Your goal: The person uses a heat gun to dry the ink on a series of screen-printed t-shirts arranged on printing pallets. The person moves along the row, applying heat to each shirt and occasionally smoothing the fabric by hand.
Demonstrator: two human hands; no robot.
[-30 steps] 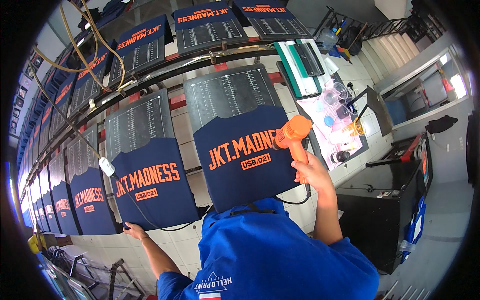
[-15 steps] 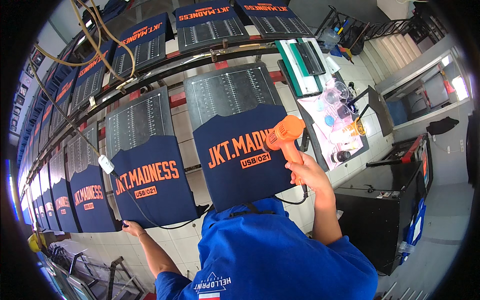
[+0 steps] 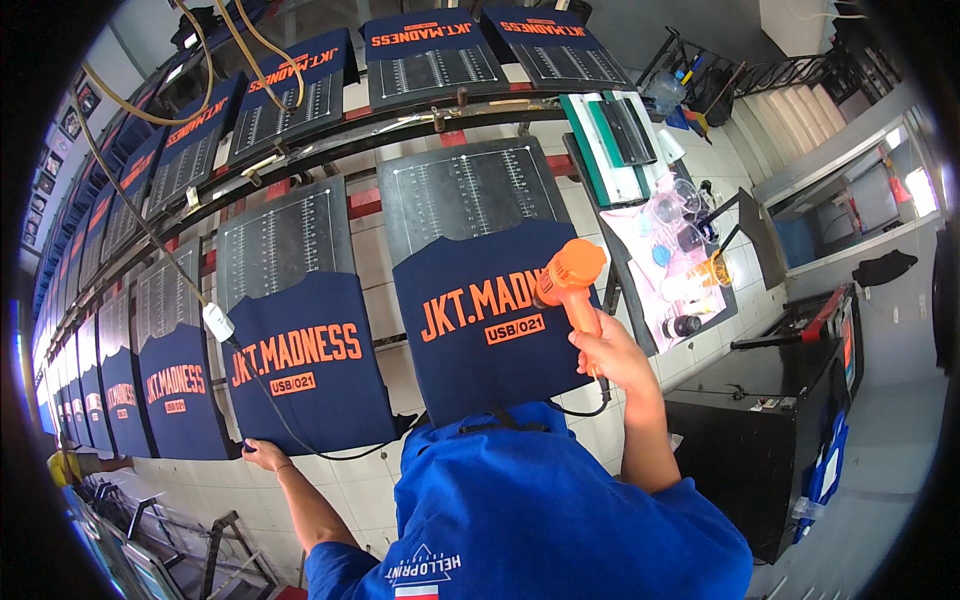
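Over the right end of the orange lettering (image 3: 480, 305) on the nearest navy shirt (image 3: 450, 380), you hold the orange heat gun (image 3: 574, 266) in your right hand (image 3: 612, 352), whose fingers are closed around its handle. The body of the gun lies ahead of this hand and slightly to its left; the handle runs away from you, while the short barrel turns to the left and somewhat back toward you, so that the nozzle (image 3: 543, 290) faces the print. Whether the nozzle touches the cloth, one cannot tell surely. Your left hand (image 3: 265, 454) is well apart from the gun, at the lower left corner of the neighbouring navy shirt (image 3: 320, 425); its fingers reach this corner, but whether they pinch it or only rest there is not visible. Your right hand is therefore much nearer to the lettering.
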